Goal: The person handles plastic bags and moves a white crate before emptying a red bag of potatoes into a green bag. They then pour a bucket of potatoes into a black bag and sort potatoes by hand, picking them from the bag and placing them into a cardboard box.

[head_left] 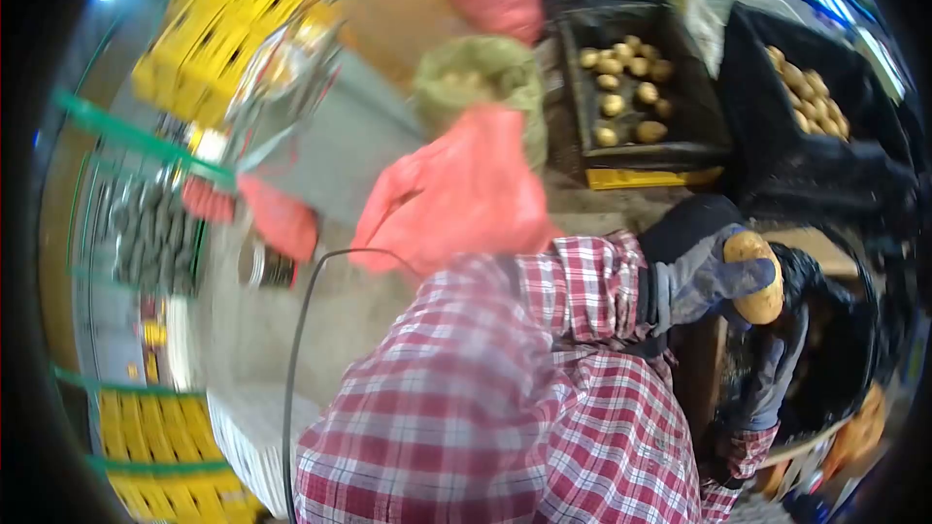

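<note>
A large potato (754, 278) is in my gloved left hand (701, 277), with a blue-grey finger lying across its face. My gloved right hand (777, 369) is just below it, fingers stretched toward the potato, and I see nothing in it. Both hands are over a container lined with black plastic (854, 349), whose inside is dark. Red-and-white plaid sleeves cover my arms.
Potatoes lie in a black-lined crate (699, 131) and another black-lined container (752, 87) beyond my left hand. A pink sack (466, 194) and a green sack (529, 87) stand nearby. Yellow crates (209, 34) are stacked at the upper left.
</note>
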`<act>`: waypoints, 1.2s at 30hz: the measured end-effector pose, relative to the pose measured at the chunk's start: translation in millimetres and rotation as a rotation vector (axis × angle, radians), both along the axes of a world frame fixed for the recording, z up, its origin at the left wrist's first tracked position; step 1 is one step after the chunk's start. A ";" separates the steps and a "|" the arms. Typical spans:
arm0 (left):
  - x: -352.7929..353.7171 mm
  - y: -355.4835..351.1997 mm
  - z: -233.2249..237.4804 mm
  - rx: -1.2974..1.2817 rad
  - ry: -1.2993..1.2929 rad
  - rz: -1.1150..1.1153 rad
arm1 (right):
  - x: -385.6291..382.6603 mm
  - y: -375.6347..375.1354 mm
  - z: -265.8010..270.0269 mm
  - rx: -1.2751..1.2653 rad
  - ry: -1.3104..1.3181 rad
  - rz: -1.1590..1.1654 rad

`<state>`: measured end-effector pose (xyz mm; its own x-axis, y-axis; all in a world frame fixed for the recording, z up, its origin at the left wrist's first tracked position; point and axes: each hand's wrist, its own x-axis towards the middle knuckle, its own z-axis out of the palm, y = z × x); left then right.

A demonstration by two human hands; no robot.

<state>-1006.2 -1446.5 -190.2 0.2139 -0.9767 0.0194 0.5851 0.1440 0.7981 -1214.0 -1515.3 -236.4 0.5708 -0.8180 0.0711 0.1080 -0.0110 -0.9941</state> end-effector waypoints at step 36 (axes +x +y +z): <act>289.1 307.5 275.8 -0.623 -1.211 1.440 | -70.5 13.2 -135.8 -0.215 0.569 0.122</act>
<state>-717.1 -1139.0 85.6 0.3147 0.0738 0.9463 -0.9122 0.2990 0.2801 -1284.5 -1502.2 -372.1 0.6559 -0.7459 -0.1160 -0.4256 -0.2385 -0.8729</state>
